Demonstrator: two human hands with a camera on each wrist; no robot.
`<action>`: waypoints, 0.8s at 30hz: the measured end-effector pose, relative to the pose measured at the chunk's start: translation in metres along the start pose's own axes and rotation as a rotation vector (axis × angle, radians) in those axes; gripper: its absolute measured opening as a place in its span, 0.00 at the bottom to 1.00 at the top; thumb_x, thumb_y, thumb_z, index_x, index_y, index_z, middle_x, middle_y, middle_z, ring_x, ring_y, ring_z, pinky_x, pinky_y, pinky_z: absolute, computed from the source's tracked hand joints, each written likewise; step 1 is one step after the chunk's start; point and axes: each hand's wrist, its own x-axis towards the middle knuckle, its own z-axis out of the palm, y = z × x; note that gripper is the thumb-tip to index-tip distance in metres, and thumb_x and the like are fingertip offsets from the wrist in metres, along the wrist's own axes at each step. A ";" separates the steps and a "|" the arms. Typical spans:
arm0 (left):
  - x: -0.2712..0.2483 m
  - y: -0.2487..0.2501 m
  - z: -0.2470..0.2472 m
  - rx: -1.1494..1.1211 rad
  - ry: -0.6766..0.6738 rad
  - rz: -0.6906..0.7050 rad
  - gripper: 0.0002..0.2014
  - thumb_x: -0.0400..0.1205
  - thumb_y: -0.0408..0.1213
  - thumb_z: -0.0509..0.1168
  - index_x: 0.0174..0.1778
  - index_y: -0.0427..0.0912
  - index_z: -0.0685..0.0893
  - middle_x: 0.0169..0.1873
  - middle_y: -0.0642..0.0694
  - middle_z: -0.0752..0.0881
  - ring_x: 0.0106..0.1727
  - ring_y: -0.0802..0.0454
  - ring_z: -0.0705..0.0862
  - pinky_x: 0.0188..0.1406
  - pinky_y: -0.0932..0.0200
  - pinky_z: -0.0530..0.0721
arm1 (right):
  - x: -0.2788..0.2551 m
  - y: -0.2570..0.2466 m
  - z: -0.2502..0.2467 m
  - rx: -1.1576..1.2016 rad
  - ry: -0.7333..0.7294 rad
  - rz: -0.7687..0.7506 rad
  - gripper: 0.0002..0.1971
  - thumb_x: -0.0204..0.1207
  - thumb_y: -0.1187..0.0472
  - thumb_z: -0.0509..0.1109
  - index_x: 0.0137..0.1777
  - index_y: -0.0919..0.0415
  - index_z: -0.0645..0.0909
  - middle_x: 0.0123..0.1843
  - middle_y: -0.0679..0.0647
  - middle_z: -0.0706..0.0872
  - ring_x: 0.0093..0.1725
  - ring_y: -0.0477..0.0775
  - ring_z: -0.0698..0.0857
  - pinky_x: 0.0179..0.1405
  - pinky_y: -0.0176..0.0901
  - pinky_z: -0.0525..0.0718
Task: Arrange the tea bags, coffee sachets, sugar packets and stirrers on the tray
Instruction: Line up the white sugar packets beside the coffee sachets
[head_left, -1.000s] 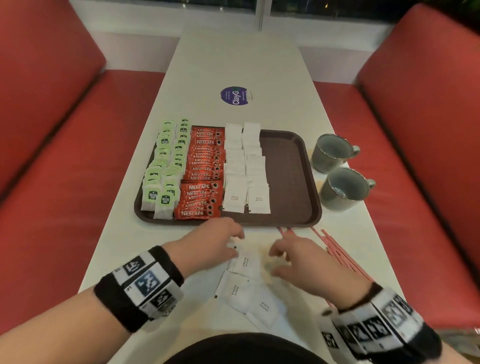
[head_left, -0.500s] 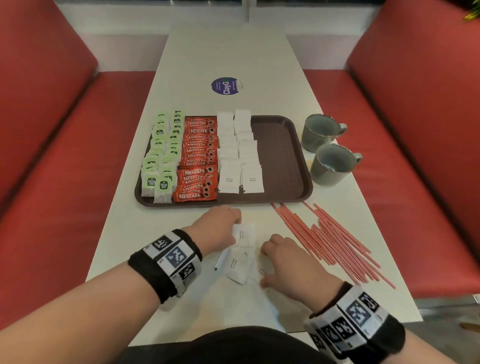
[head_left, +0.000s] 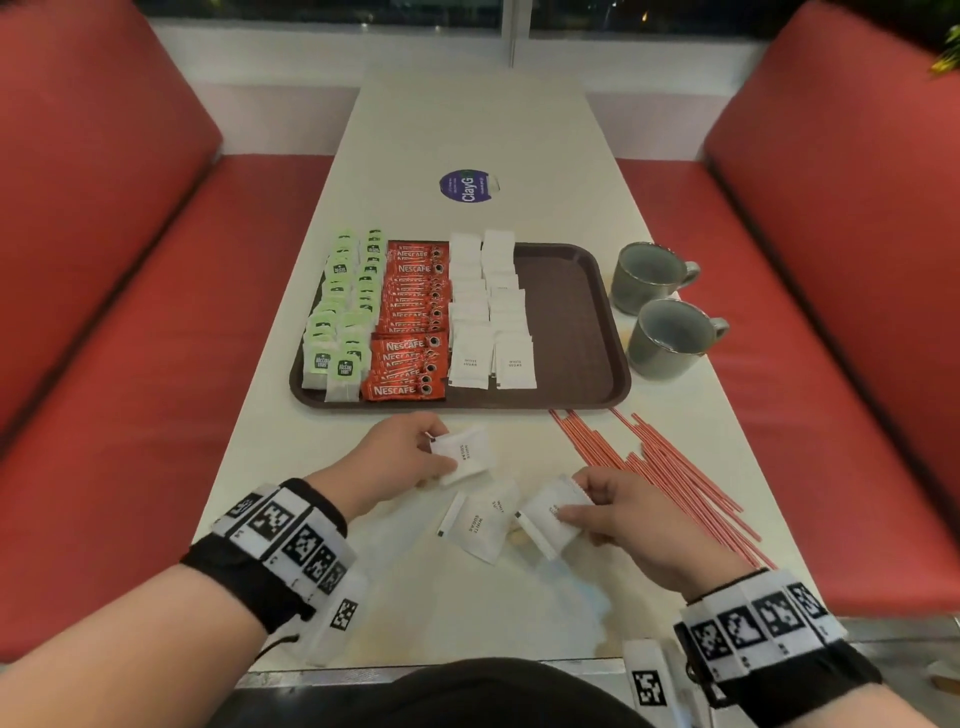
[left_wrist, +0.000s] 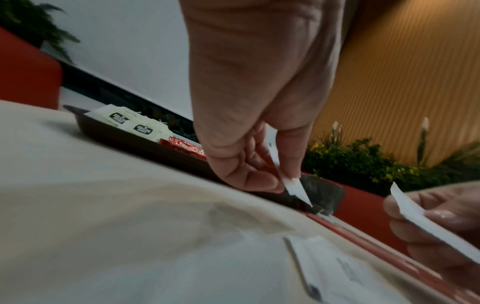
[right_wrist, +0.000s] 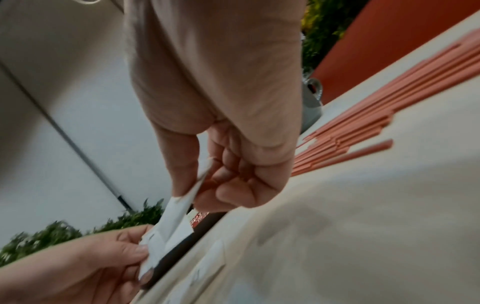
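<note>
A brown tray (head_left: 571, 332) holds rows of green tea bags (head_left: 343, 322), red coffee sachets (head_left: 413, 322) and white sugar packets (head_left: 488, 312). In front of it my left hand (head_left: 410, 457) pinches one white sugar packet (head_left: 465, 454) (left_wrist: 293, 185) just above the table. My right hand (head_left: 613, 512) pinches another sugar packet (head_left: 550, 514) (right_wrist: 179, 214), also lifted. Two more sugar packets (head_left: 478, 522) lie flat between the hands. Red stirrers (head_left: 660, 473) (right_wrist: 376, 127) lie loose on the table to the right of my right hand.
Two grey mugs (head_left: 660, 306) stand right of the tray. A round blue sticker (head_left: 466, 186) sits on the white table (head_left: 467, 114) beyond it. Red bench seats (head_left: 156, 312) flank the table on both sides.
Both hands have each picked a sugar packet up from the small pile on the table. The head view has also tilted and drawn back.
</note>
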 end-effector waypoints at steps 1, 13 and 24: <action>-0.004 0.001 -0.001 -0.078 -0.010 0.002 0.09 0.75 0.31 0.73 0.46 0.46 0.81 0.41 0.41 0.90 0.35 0.49 0.86 0.41 0.51 0.86 | -0.001 0.000 -0.001 0.065 -0.022 0.012 0.04 0.75 0.71 0.71 0.49 0.70 0.81 0.42 0.60 0.88 0.35 0.50 0.83 0.32 0.35 0.79; -0.023 0.009 -0.011 -0.472 -0.055 -0.030 0.07 0.79 0.26 0.68 0.51 0.34 0.80 0.49 0.31 0.89 0.37 0.50 0.86 0.35 0.61 0.85 | -0.003 0.008 -0.013 0.092 0.021 0.022 0.04 0.78 0.71 0.68 0.50 0.71 0.78 0.33 0.61 0.83 0.26 0.49 0.79 0.24 0.38 0.75; -0.013 0.011 -0.022 -0.612 0.089 -0.059 0.05 0.83 0.27 0.62 0.51 0.38 0.80 0.48 0.43 0.90 0.38 0.52 0.89 0.34 0.61 0.84 | 0.030 -0.030 -0.035 -0.210 0.244 -0.152 0.04 0.75 0.67 0.72 0.39 0.62 0.84 0.27 0.55 0.84 0.27 0.50 0.79 0.33 0.44 0.79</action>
